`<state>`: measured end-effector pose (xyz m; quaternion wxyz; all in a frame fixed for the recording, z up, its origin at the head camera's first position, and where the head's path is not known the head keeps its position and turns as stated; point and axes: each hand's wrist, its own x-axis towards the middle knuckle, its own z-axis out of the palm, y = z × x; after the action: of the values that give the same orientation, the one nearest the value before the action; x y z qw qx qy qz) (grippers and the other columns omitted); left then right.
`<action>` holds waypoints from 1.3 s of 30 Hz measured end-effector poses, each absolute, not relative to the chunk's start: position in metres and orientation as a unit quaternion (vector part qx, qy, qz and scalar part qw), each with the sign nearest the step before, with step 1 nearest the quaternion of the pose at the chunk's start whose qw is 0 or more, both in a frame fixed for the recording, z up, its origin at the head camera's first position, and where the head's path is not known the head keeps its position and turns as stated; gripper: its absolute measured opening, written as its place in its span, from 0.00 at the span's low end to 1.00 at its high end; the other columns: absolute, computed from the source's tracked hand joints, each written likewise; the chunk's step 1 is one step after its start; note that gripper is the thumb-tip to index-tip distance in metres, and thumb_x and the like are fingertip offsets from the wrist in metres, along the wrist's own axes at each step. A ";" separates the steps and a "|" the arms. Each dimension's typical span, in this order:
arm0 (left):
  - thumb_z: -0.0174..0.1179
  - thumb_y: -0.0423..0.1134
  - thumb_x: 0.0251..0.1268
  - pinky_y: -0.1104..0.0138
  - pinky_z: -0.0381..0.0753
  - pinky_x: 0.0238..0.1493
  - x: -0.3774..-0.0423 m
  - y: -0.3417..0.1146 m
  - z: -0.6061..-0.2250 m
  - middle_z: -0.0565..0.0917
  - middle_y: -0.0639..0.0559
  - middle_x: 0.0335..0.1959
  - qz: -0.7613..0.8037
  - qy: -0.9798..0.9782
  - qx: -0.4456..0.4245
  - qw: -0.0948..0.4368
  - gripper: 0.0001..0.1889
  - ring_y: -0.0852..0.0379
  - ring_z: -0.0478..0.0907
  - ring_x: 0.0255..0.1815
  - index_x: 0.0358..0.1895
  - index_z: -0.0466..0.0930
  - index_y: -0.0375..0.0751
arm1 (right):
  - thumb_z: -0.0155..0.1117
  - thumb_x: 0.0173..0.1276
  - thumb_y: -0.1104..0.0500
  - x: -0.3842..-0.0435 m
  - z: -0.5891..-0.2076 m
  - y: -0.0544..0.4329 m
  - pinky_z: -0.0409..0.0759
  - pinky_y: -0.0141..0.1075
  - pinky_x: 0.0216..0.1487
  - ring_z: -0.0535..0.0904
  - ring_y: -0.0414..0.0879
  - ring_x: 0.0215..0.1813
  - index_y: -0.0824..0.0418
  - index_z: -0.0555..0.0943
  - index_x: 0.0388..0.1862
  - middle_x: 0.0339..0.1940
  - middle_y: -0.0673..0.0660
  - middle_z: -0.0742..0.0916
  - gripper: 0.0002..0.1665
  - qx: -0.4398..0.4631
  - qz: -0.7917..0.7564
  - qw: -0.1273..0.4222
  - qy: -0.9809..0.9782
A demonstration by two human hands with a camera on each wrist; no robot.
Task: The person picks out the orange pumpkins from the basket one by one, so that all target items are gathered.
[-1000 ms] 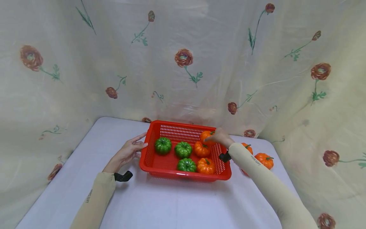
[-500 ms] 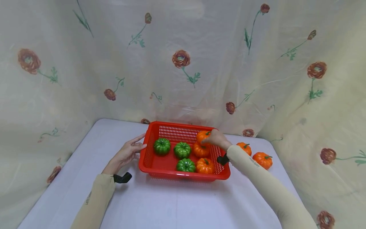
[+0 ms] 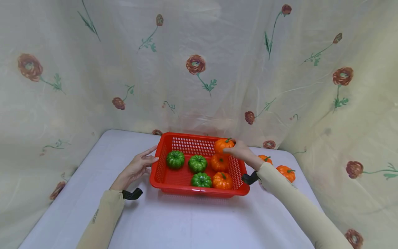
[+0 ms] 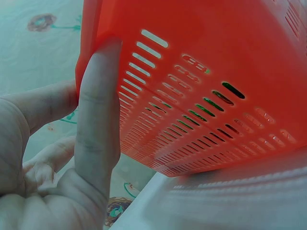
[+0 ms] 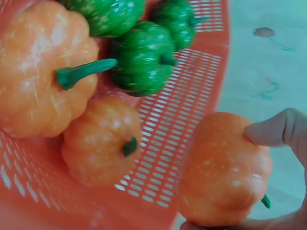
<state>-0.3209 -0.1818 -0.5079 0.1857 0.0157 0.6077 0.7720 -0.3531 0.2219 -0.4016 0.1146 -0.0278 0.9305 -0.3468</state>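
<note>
A red plastic basket [image 3: 183, 188] with slotted walls holds 3 green pumpkins, one of them the left pumpkin [image 3: 175, 159], and 2 orange pumpkins, including the front one [image 3: 222, 181]. My right hand [image 3: 242, 152] grips another orange pumpkin [image 5: 225, 167] at the basket's back right corner. Thumb and fingers lie on opposite sides of it in the right wrist view. At the basket's left end is my left hand [image 3: 136, 167]. Its fairly straight fingers [image 4: 98, 110] touch the outer wall beneath the rim.
Two more orange pumpkins, the nearer one [image 3: 286, 173] and one partly behind the right forearm [image 3: 265, 158], lie on the white table [image 3: 155, 221] right of the basket. A flowered curtain [image 3: 140, 69] hangs behind and around the table.
The gripped orange pumpkin goes slightly left, then a little up and right, with my right hand round it. My left hand stays at the basket's left end.
</note>
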 end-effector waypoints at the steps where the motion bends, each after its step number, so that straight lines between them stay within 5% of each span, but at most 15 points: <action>1: 0.61 0.40 0.66 0.59 0.87 0.35 -0.321 -0.181 -0.508 0.84 0.42 0.45 0.772 0.608 0.017 0.186 0.36 0.52 0.84 0.44 0.75 0.56 0.58 | 0.63 0.63 0.48 -0.350 -0.398 0.226 0.75 0.48 0.63 0.73 0.55 0.56 0.68 0.63 0.68 0.59 0.65 0.76 0.40 -0.025 -0.353 0.125 0.927; 6: 0.61 0.39 0.66 0.59 0.87 0.34 -0.321 -0.180 -0.507 0.83 0.47 0.40 0.768 0.614 0.018 0.182 0.37 0.54 0.84 0.39 0.76 0.55 0.58 | 0.60 0.67 0.49 -0.335 -0.381 0.250 0.70 0.51 0.67 0.70 0.58 0.61 0.68 0.58 0.71 0.63 0.67 0.72 0.41 -0.032 -0.394 0.143 0.907; 13: 0.61 0.41 0.67 0.56 0.87 0.38 -0.321 -0.183 -0.507 0.83 0.51 0.36 0.763 0.620 0.020 0.182 0.37 0.56 0.84 0.38 0.76 0.54 0.59 | 0.59 0.64 0.48 -0.310 -0.371 0.286 0.74 0.44 0.57 0.69 0.56 0.58 0.64 0.54 0.74 0.63 0.65 0.71 0.45 -0.019 -0.362 0.146 0.921; 18: 0.60 0.42 0.67 0.56 0.87 0.40 -0.320 -0.183 -0.510 0.82 0.48 0.39 0.753 0.632 0.015 0.183 0.36 0.55 0.83 0.40 0.76 0.54 0.60 | 0.60 0.64 0.47 -0.290 -0.370 0.307 0.73 0.54 0.62 0.67 0.61 0.61 0.67 0.49 0.76 0.68 0.70 0.67 0.51 0.010 -0.347 0.144 0.927; 22: 0.59 0.42 0.68 0.56 0.87 0.41 -0.319 -0.183 -0.511 0.81 0.44 0.47 0.748 0.637 0.015 0.186 0.36 0.53 0.83 0.43 0.76 0.53 0.60 | 0.59 0.65 0.48 -0.277 -0.373 0.325 0.69 0.60 0.66 0.66 0.64 0.63 0.70 0.52 0.75 0.68 0.72 0.67 0.48 0.012 -0.328 0.127 0.936; 30: 0.60 0.39 0.68 0.60 0.87 0.33 -0.318 -0.183 -0.510 0.83 0.49 0.39 0.766 0.615 0.023 0.186 0.37 0.56 0.84 0.36 0.76 0.54 0.58 | 0.59 0.66 0.52 -0.250 -0.383 0.361 0.74 0.57 0.62 0.66 0.63 0.61 0.73 0.52 0.72 0.65 0.73 0.67 0.45 0.037 -0.388 0.139 0.910; 39: 0.61 0.41 0.66 0.60 0.87 0.33 -0.319 -0.178 -0.510 0.83 0.48 0.42 0.764 0.618 0.014 0.186 0.37 0.56 0.84 0.38 0.75 0.55 0.60 | 0.57 0.68 0.49 -0.225 -0.421 0.390 0.63 0.65 0.67 0.61 0.67 0.65 0.77 0.48 0.73 0.69 0.76 0.61 0.48 0.089 -0.375 0.158 0.909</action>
<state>-0.3192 -0.1781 -0.5095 0.1860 0.0138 0.6175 0.7641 -0.2245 0.3898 -0.4207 0.1576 0.0892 0.9092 -0.3750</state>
